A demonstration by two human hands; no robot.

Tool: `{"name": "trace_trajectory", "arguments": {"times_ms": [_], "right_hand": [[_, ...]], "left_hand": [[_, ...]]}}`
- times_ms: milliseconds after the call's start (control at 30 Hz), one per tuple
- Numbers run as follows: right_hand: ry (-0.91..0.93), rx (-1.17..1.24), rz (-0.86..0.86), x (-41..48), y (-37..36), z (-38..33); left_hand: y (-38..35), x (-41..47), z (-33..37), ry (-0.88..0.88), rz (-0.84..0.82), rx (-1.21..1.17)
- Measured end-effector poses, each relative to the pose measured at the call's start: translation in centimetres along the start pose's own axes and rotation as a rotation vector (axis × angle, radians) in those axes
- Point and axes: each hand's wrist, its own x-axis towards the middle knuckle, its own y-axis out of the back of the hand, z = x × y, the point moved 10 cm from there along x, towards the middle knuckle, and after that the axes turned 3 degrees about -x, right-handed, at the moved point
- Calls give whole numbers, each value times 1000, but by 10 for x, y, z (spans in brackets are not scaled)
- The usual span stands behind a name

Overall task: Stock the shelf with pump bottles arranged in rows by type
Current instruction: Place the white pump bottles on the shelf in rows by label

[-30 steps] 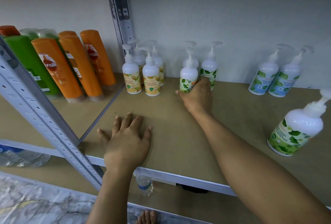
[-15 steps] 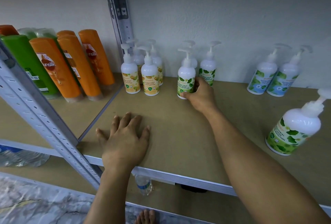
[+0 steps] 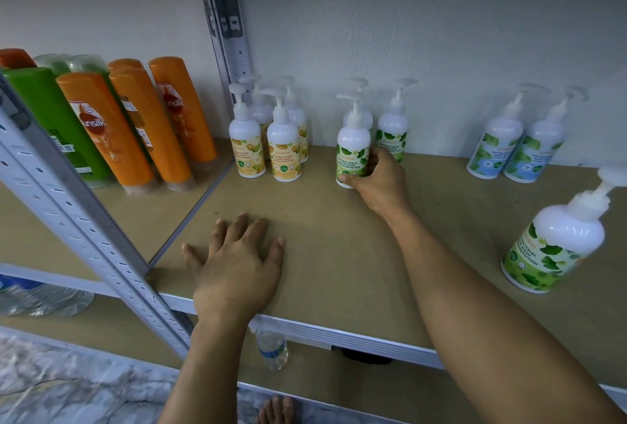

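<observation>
Right hand is out at the middle of the shelf, thumb and fingers curled round the lower body of a green-leaf pump bottle, which stands upright on the board. The thumb lies along the base on the near side and the fingers wrap round the right. Just behind, by the wall, a second green-leaf bottle stands to its right, and another pump head pokes up directly behind the held one. Off to the left, the yellow-label pump bottles form a tight group, two in front and two behind, close to the metal upright. Far right against the wall, a pair of blue-label pump bottles sits side by side, well apart from the green ones. At the front right, a lone green-leaf bottle stands by itself. Left hand lies palm down near the front edge, fingers straight and slightly spread, holding nothing. In the next bay to the left stand orange shampoo bottles and a green shampoo bottle. Below the shelf are a small water bottle and bare toes
</observation>
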Motion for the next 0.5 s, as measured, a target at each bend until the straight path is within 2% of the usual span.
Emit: {"name": "trace_trajectory", "arguments": {"times_ms": [500], "right_hand": [[21, 64, -79, 0, -5, 1]], "left_hand": [[1, 0, 1, -14, 1, 2]]}}
